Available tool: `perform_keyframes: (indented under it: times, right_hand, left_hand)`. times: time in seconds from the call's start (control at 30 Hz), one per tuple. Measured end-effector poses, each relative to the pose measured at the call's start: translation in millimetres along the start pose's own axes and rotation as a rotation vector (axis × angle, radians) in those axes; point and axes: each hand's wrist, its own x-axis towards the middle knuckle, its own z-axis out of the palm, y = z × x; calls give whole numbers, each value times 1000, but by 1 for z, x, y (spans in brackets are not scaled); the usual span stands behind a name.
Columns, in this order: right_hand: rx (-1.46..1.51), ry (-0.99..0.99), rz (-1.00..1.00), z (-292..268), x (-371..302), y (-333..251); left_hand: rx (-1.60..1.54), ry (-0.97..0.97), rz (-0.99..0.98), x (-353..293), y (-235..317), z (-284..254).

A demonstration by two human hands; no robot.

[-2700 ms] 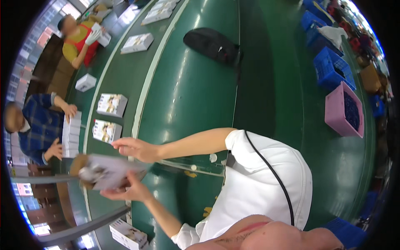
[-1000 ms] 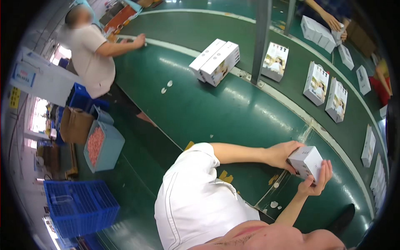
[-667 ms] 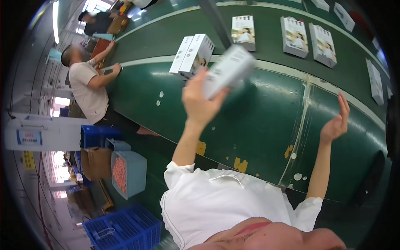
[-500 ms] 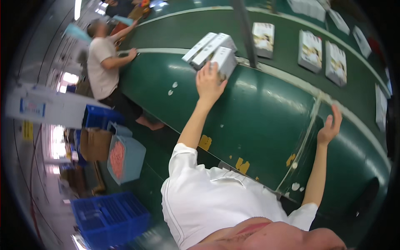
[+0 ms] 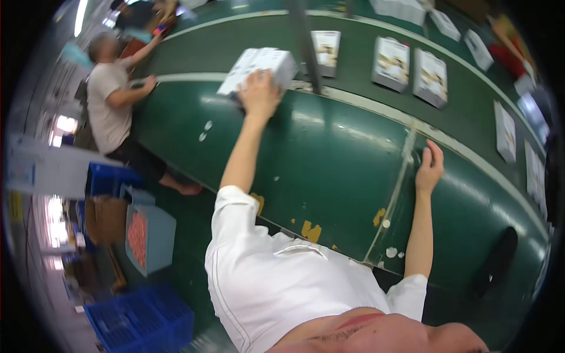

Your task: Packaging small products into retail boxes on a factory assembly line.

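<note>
Left hand (image 5: 259, 97) on the white boxes (image 5: 253, 60)
On my feed they sit on the green desk (image 5: 335, 165) beside the belt (image 5: 356, 59); I cannot tell whether that hand is clamped; the right hand (image 5: 429, 169) is empty, thumb and fingers apart

White boxes (image 5: 281, 60) blurred, partly hidden by left hand (image 5: 258, 97), blue crate (image 5: 138, 317) blurred

left hand (image 5: 259, 97): stretched forward | right hand (image 5: 430, 169): loosely curled
</note>
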Motion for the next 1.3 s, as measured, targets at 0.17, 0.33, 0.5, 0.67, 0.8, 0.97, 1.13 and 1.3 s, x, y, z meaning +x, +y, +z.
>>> perform_keyframes:
  times: [0.17,0.33,0.5,0.67,0.8,0.97,1.13,1.3]
  right_hand:
    - [218,64,189,-1,4,18]
    - [201,51,196,3,9,4]
    - [186,49,183,-4,8,20]
    - [143,68,166,-4,2,23]
    - [269,64,222,3,0,24]
    - [259,48,190,-2,1,10]
    - [254,41,184,-5,5,19]
    - [224,-29,148,0,11,6]
  left_hand:
    - [-59,41,14,11,-50,16]
    - [-370,526,372,12,34,-22]
    - [-741,434,671,58,176,-39]
    - [-500,306,-21,158,197,68]
    - [-121,-212,-768,152,179,119]
    - [-72,-250,-894,159,177,92]
    - [-343,-150,-883,163,174,113]
    - [-705,7,-875,173,157,131]
